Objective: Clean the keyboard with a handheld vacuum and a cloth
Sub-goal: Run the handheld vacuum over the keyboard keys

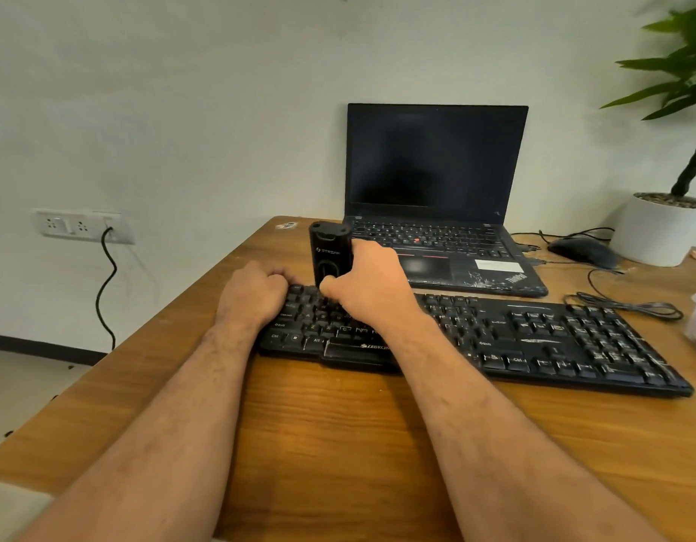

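Note:
A black full-size keyboard (534,338) lies across the wooden desk (338,424). My right hand (372,285) grips a black handheld vacuum (330,248) that stands upright with its lower end on the keys at the keyboard's upper left. My left hand (254,293) is curled into a fist and rests on the keyboard's left end, holding that edge down. No cloth is clearly in view.
An open black laptop (436,197) with a dark screen sits behind the keyboard. To its right lie a black mouse (583,250), loose cables (628,305) and a white plant pot (659,230). A wall socket (80,225) with a plugged cable is at left. The desk's left edge is near my left arm.

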